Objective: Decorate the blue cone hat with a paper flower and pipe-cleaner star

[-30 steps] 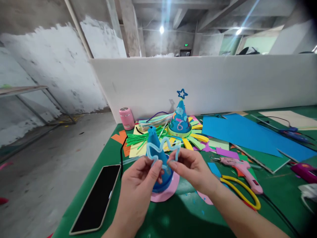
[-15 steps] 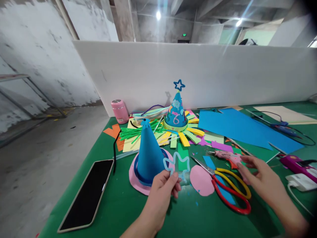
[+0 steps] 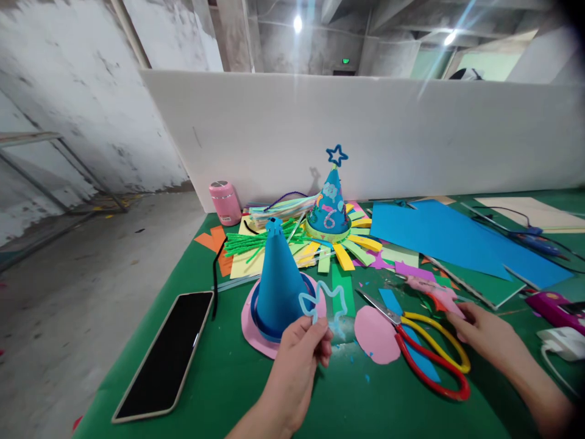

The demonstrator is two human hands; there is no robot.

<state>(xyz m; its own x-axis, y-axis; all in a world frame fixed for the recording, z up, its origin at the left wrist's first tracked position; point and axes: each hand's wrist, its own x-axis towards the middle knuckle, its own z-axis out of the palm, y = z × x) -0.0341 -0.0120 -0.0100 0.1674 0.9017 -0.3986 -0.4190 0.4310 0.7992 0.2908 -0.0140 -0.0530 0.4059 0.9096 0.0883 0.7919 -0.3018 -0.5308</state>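
My left hand [image 3: 304,350] is closed in a pinch on a light blue pipe-cleaner star [image 3: 342,299], held upright just right of a plain blue paper cone hat [image 3: 281,286]. That cone stands on a pink paper disc [image 3: 247,323], with a fringed tip at its top. At the right, my right hand [image 3: 484,332] has its fingers closed round the handle end of a pink hot glue gun [image 3: 425,285], which lies low over the table. Scissors [image 3: 434,350] with red and yellow handles lie between the hands, beside a pink paper oval [image 3: 375,335].
A decorated blue party hat [image 3: 329,204] with a dark blue star stands behind. Green pipe cleaners [image 3: 244,244], a pink jar [image 3: 225,202] and a phone [image 3: 167,353] lie leftward. Blue sheets [image 3: 439,235], a white plug [image 3: 562,342] and a white board [image 3: 347,134] surround the work.
My right hand has closed from a looser, spread pose onto the glue gun's handle. My left hand still holds the star in nearly the same place. The view has shifted slightly.
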